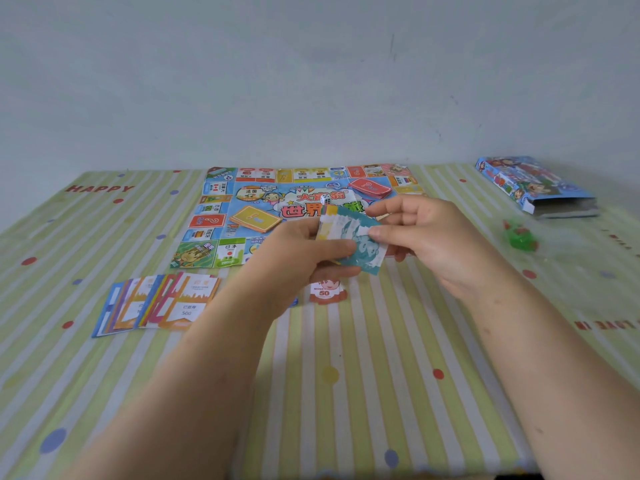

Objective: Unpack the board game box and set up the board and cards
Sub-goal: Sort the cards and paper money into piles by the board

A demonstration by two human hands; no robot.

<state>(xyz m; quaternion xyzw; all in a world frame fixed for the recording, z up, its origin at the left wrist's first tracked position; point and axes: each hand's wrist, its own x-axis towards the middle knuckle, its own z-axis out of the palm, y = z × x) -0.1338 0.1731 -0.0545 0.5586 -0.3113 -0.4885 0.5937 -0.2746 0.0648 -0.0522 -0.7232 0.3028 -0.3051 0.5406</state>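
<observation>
The colourful game board (249,202) lies unfolded flat at the table's far middle. On it sit a red card stack (370,188), a yellow card stack (255,218) and a white die (325,199). My left hand (298,258) grips a small stack of paper play money (349,237), teal note on top, above the board's near edge. My right hand (426,237) pinches the top note's right edge between thumb and fingers. A fan of property cards (159,303) lies at the left in front of the board. A red 50 money note (326,291) lies under my hands.
The blue game box (536,188) lies open at the far right. A green plastic bag of small pieces (520,237) sits near it. The table wears a green striped cloth (346,393) with dots. A pale wall stands behind.
</observation>
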